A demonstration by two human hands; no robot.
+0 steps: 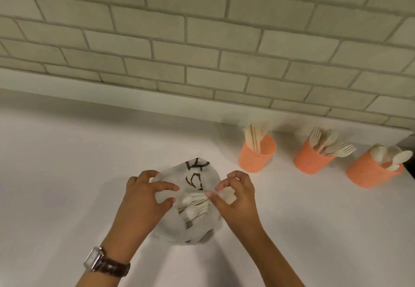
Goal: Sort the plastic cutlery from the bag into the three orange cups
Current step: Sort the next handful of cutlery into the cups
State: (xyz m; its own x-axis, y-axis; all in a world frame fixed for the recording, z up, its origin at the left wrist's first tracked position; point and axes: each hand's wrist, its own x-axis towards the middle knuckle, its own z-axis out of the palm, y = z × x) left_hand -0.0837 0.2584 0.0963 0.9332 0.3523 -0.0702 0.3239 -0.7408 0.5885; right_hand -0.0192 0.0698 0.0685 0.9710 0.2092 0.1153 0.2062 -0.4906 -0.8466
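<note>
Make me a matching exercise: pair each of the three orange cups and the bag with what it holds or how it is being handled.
Column one:
1. nearest orange mesh cup to the bag
2. middle orange mesh cup
3. farthest orange mesh cup from the bag
4. white plastic bag with black print

Column two:
A. pale spoons
B. held open by both hands
C. pale knives
D. pale forks

Pairs: 1-C, 2-D, 3-A, 4-B

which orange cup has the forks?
The middle orange mesh cup: pale fork tines fan out of it. The left cup holds flat knife-like pieces, the right cup spoons.
</note>
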